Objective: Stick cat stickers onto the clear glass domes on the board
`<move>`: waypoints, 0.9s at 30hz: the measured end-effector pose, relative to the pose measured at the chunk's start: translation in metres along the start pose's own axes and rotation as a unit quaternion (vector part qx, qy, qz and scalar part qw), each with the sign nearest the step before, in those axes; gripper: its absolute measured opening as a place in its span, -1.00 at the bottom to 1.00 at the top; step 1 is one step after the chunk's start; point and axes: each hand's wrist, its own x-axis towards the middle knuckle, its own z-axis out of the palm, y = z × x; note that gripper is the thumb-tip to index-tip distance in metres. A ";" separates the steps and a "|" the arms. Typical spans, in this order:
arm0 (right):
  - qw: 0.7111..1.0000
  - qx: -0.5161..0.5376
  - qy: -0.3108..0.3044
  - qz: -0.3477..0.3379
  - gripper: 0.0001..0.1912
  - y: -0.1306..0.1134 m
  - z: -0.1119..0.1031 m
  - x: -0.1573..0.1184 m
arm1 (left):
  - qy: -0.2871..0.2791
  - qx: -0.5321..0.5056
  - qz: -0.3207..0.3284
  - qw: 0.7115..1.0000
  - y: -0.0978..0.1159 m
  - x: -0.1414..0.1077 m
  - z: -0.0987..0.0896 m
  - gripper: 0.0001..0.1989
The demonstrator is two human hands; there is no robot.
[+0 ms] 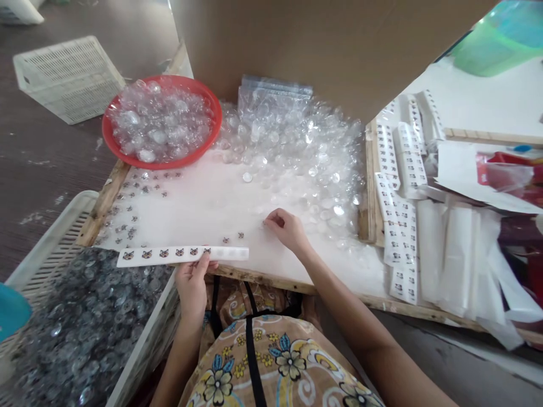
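My left hand [193, 282] pinches a white sticker strip [156, 255] at the table's front edge. Dark animal-face stickers run along its left part, and the right end is blank. My right hand [286, 229] is closed in a pinch just above the white tabletop [203, 203]. A tiny dark spot shows at its fingertips, too small to name. Between the hands lie two small pieces with animal faces [233, 237]. More face pieces [127, 220] are scattered at the table's left side. Clear plastic discs [314, 169] spread from the back toward my right hand.
A red basin [216, 124] heaped with clear plastic pieces stands back left. A large cardboard box [297, 45] rises behind the table. Rolled sticker sheets [399, 220] lie to the right. At lower left is a crate [144, 333] of dark-looking discs; another crate [68, 73] stands beyond.
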 end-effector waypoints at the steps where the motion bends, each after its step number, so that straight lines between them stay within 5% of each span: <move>1: 1.000 -0.011 -0.008 0.005 -0.91 0.001 -0.001 0.002 | -0.001 -0.003 0.002 1.000 0.000 0.000 0.000 -0.71; 12: 0.986 -0.161 0.004 -0.039 -0.91 -0.002 0.018 -0.006 | -0.014 -0.009 -0.009 1.000 -0.001 0.001 -0.004 -0.68; 19: 0.987 -0.128 -0.073 -0.056 -0.72 -0.017 0.045 -0.017 | -0.009 -0.006 -0.002 1.000 0.001 -0.001 -0.004 -0.70; 27: 0.977 -0.132 -0.092 -0.140 -0.85 -0.045 0.055 -0.003 | -0.002 0.006 -0.003 1.000 0.003 -0.005 -0.008 -0.65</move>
